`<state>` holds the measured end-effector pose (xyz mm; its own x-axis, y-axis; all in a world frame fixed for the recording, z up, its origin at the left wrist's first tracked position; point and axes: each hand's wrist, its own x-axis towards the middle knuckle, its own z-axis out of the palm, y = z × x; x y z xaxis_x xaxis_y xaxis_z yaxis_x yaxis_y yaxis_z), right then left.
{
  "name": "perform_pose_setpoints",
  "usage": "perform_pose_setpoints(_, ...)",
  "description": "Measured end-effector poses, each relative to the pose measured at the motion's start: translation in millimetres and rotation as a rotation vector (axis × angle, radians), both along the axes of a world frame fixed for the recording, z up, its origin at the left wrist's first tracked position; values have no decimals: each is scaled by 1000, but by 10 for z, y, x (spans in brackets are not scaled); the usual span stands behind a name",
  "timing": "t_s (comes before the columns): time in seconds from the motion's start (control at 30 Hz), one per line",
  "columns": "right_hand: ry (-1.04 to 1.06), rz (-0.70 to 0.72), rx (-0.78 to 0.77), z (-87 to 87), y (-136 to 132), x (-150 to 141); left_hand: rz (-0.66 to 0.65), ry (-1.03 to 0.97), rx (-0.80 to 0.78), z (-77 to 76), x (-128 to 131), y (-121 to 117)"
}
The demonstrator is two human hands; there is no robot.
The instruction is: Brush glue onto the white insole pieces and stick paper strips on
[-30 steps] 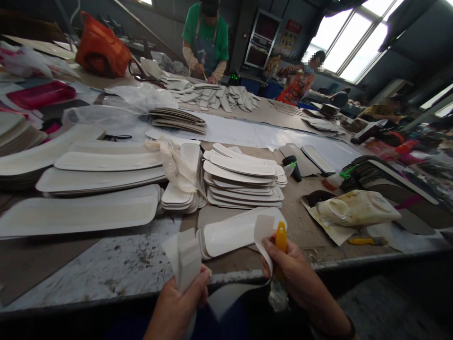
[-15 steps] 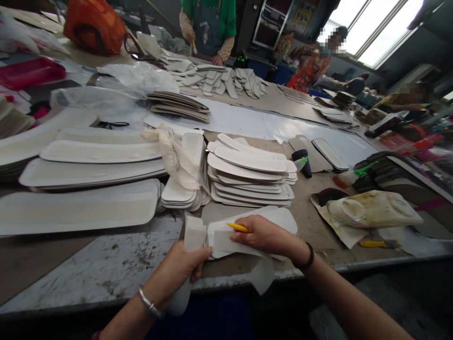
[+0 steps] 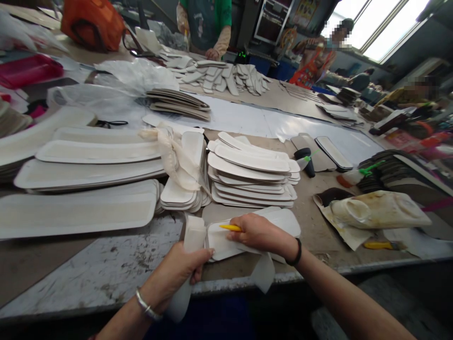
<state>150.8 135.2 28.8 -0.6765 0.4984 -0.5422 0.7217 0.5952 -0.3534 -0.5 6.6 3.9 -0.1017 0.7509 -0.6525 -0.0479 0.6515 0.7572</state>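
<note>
Workshop surface: your right hand is down on the panel

Across the surface [image 3: 123, 262], stacks of long white panels fill the left [image 3: 88, 210] and centre [image 3: 253, 165] of the frame. At lower centre, near the edge, lies the white panel [image 3: 217, 243] you are working at. A second ago your right hand [image 3: 256, 231] was raised in front of it; now it is low over the panel, so the work seems to have moved onto it. Your left hand [image 3: 193, 262] is closed around pale strips [image 3: 194, 233] beside the panel's left end. Your right clasps a yellow handle [image 3: 230, 227]; below, a loose strip [image 3: 264, 274] droops over the edge, its upper part hidden.
</note>
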Motion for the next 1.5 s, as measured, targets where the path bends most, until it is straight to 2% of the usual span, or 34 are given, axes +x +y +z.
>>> perform_pose_setpoints(0.17, -5, 10, 35, 8, -1, -12, 24, 38, 3, -35, 3, 7)
perform_pose_setpoints(0.47, -25, 34, 98, -2, -18, -29, 71, 213, -14, -270, 59, 108)
perform_pose_setpoints(0.77, 3, 68, 157, 8, -56, -46, 155, 254, 7, -327, 116, 145)
perform_pose_setpoints(0.9, 5, 38, 168, 38, -98, -48, 158, 246, 24, -276, 114, 131)
perform_pose_setpoints(1.03, -24, -42, 172, 127, -93, 283, 166, 212, 56, -174, 99, 64)
perform_pose_setpoints(1.17, 10, -279, 148, 187, -35, 912, 186, 179, 71, -142, 91, 8)
perform_pose_setpoints(1.27, 61, -427, 227, 154, 4, 1228, 196, 196, 56, -152, 96, -1)
perform_pose_setpoints(1.37, 35, -475, 326, 80, 12, 1273, 185, 223, 25, -139, 109, 5)
perform_pose_setpoints(1.5, -72, -477, 423, 30, 12, 1145, 185, 234, 0, -77, 138, 7)
